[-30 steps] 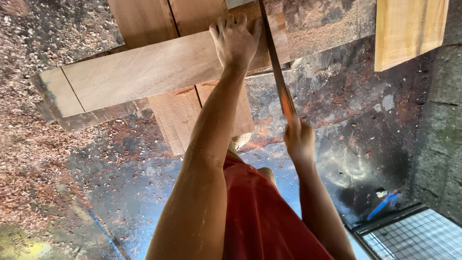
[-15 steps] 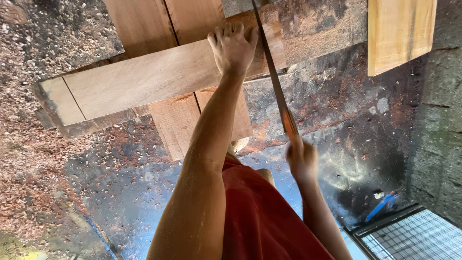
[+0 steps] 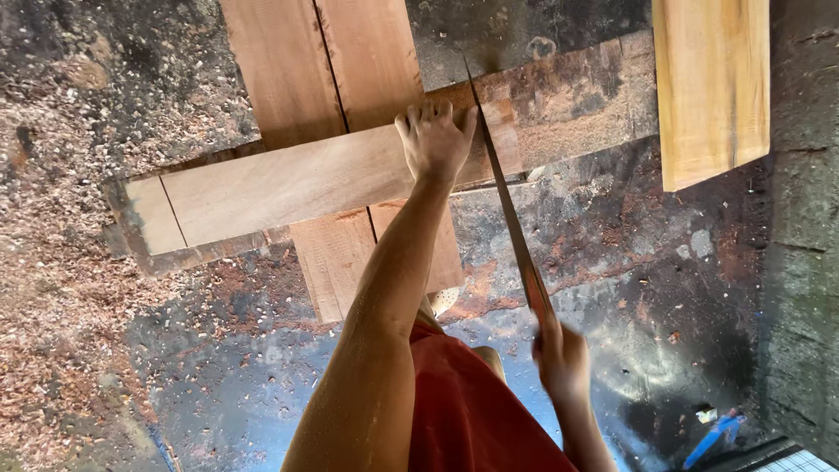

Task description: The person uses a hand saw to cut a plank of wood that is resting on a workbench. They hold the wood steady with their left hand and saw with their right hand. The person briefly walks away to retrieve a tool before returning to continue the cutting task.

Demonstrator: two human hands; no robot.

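**Plank across boards, saw at my right**

I see the cross plank [image 3: 288, 183] lying over two boards [image 3: 341, 96]. My left hand [image 3: 434, 140] presses on it; the saw [image 3: 502, 192] stands just right of that hand, my right hand [image 3: 562, 360] nearer me. Another board [image 3: 712, 87] lies far right.

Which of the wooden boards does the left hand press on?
The left hand presses the crosswise board, lying over two lengthwise boards; the saw cuts beside it.

Right hand [image 3: 561, 360] and saw [image 3: 507, 201] lower.
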